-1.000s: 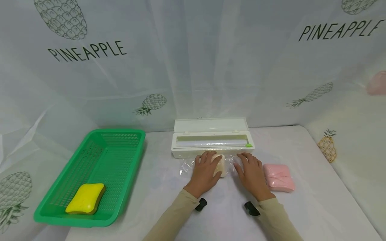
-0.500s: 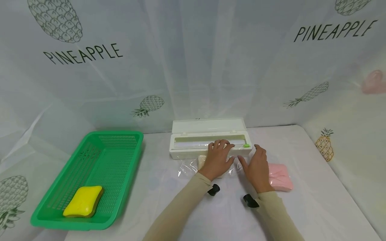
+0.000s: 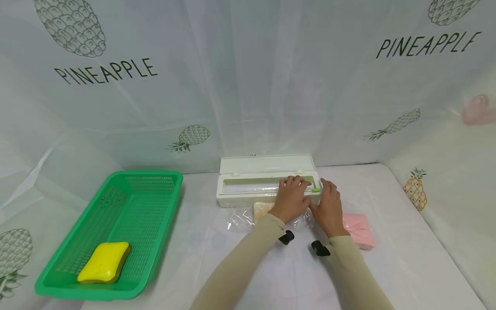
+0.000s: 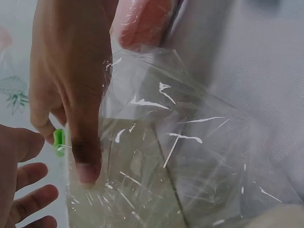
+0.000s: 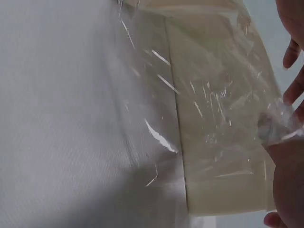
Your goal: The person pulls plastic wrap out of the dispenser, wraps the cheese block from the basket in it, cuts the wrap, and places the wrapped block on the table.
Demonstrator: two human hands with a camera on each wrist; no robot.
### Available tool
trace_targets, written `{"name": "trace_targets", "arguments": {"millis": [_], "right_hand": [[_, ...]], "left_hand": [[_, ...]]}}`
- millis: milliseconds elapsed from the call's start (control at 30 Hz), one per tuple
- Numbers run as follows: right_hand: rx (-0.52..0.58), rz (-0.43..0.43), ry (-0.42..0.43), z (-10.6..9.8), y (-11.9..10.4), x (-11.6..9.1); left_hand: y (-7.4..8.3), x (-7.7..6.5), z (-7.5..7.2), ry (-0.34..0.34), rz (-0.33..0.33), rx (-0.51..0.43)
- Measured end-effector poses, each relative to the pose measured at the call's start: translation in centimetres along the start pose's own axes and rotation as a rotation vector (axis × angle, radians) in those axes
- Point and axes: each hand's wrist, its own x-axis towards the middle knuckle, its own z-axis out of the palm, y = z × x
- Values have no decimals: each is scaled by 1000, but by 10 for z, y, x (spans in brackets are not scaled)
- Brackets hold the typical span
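A white cling film dispenser [image 3: 232,201] with its lid raised stands at the back of the table. My left hand [image 3: 293,199] hovers over its right half, fingers spread and bent, holding nothing. At the right end, my right hand [image 3: 327,209] grips the dispenser: the thumb [image 4: 88,164] presses film on the front wall, and the fingers reach over the top by the green slider [image 4: 58,142]. Clear cling film [image 3: 241,218] hangs from the front onto the table, over a pale yellow block [image 3: 261,210] partly hidden by my left hand.
A pink wrapped block [image 3: 358,231] lies right of my right hand. At left, a green basket [image 3: 145,241] holds a yellow sponge-like block [image 3: 103,261]. A pineapple-print curtain [image 3: 263,86] stands behind and beside the table.
My left hand has moved right and up from the pale block to above the dispenser. My right hand has shifted forward to the dispenser's right end.
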Motion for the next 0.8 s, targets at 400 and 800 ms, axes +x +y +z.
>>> {"name": "trace_targets", "arguments": {"millis": [400,800], "right_hand": [[-41,-77,-8,0,13,4],[-20,-145,10,2,14,3]], "left_hand": [[11,13,8,-7,11,63],[16,20,14,6,-29,132]]}}
